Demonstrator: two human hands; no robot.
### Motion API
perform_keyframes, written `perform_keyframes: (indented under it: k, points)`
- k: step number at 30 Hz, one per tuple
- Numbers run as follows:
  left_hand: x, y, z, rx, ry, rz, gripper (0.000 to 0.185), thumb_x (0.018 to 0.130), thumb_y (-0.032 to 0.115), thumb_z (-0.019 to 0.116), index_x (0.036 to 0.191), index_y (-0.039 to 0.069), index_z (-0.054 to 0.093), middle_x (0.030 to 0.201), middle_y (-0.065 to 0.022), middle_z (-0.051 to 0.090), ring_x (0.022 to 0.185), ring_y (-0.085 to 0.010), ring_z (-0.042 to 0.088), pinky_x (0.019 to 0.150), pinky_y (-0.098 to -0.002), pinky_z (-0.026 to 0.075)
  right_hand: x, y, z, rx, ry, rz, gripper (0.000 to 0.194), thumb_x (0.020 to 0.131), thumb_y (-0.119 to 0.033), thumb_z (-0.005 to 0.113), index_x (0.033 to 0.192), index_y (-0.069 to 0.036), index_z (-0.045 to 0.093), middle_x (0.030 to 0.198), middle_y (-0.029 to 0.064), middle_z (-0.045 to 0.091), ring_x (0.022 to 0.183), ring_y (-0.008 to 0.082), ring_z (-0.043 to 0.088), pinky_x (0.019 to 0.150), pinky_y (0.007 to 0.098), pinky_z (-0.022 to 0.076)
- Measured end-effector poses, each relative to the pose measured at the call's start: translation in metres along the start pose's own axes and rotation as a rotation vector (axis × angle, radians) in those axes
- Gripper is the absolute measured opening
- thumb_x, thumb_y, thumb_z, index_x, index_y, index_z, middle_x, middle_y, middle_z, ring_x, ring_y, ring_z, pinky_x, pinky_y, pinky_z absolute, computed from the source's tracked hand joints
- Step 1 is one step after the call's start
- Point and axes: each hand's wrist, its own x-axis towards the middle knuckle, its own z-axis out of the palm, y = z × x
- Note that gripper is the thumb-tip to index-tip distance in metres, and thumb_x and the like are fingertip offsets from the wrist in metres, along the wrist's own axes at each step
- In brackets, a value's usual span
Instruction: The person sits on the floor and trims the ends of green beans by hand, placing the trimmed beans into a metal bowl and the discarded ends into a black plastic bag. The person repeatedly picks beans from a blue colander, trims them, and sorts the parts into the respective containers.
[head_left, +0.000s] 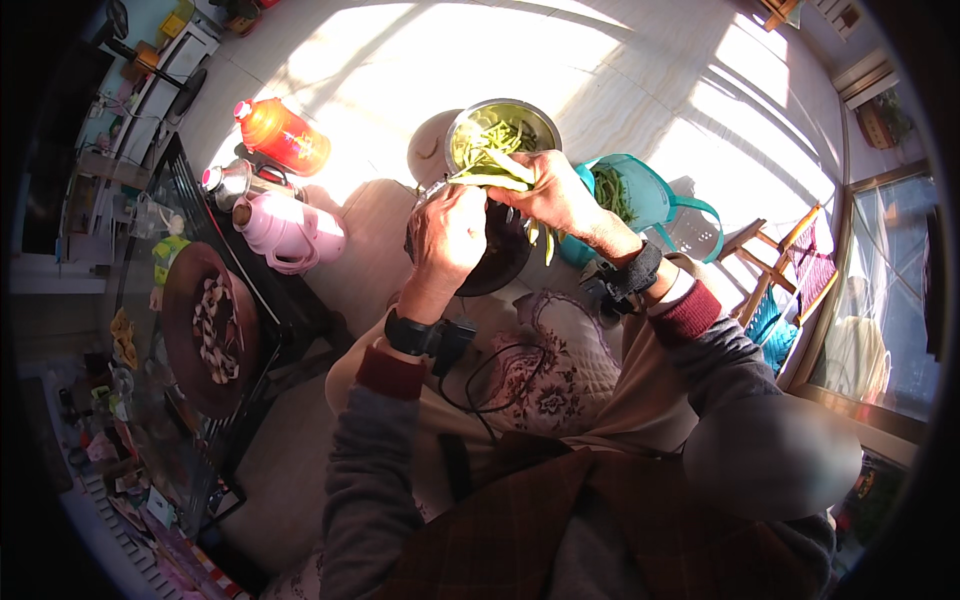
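My right hand (553, 193) grips several flat green bean pods (491, 178); some stick out toward the left and others hang below the palm. Close on the left, my left hand (450, 229) has its fingers curled near the ends of the pods. Its fingertips are hidden, so a pinch on a pod cannot be made out. Beyond both hands stands a steel bowl (553, 124) with green bean pieces (504, 139) in it. A dark round container (504, 259) lies under my hands. To the right, a teal bag (645, 176) holds more green beans (613, 193).
Orange (289, 135), metal (244, 184) and pink (296, 229) vacuum flasks stand at left. A glass-topped table (142, 225) bears a brown basin (180, 322) with pale pieces inside. A wooden-framed seat (787, 270) stands at right. A black cable (484, 409) crosses my lap.
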Motion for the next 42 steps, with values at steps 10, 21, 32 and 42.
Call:
perform_keyframes:
  k: [10, 21, 32, 42]
  points:
    - [0.004, 0.004, 0.007, 0.026, 0.13, -0.003, 0.005, 0.082, 0.003, 0.053, 0.077, 0.002, 0.055, 0.068, -0.0132, 0.056, 0.06, -0.0305, 0.056, 0.055, -0.036, 0.044, -0.005, -0.009, 0.012, 0.58, 0.099, 0.375, 0.011, 0.082, -0.009, 0.068, 0.083, 0.001, 0.064, 0.059, 0.0024, 0.059, 0.049, 0.0075, 0.052, 0.045, 0.0229, 0.0404]
    - [-0.005, 0.001, 0.019, 0.341, -0.237, 0.126, 0.007, 0.075, 0.005, 0.054, 0.081, 0.005, 0.055, 0.078, -0.0113, 0.056, 0.073, -0.0289, 0.057, 0.07, -0.0397, 0.047, 0.014, 0.003, -0.009, 0.862, 0.422, 0.322, 0.008, 0.083, -0.005, 0.064, 0.083, 0.003, 0.063, 0.069, 0.0102, 0.065, 0.05, 0.0085, 0.051, 0.048, 0.021, 0.0421]
    - [-0.015, -0.02, 0.026, 0.608, -0.513, -0.284, 0.012, 0.083, 0.01, 0.053, 0.081, 0.001, 0.06, 0.079, -0.0171, 0.065, 0.078, -0.0288, 0.066, 0.066, -0.0375, 0.052, 0.056, 0.048, -0.045, 0.805, 0.847, 0.255, 0.028, 0.081, -0.003, 0.062, 0.108, 0.005, 0.06, 0.09, 0.0105, 0.068, 0.06, 0.0089, 0.054, 0.05, 0.0216, 0.0444]
    - [0.008, 0.006, 0.015, -0.357, 0.15, -0.317, 0.012, 0.082, 0.009, 0.067, 0.091, 0.002, 0.062, 0.073, -0.0115, 0.063, 0.062, -0.0177, 0.061, 0.058, -0.0297, 0.049, 0.036, 0.023, 0.018, 0.832, 0.498, 0.347, 0.016, 0.082, -0.007, 0.069, 0.094, 0.002, 0.063, 0.075, 0.0062, 0.063, 0.057, 0.0096, 0.053, 0.048, 0.0222, 0.0431]
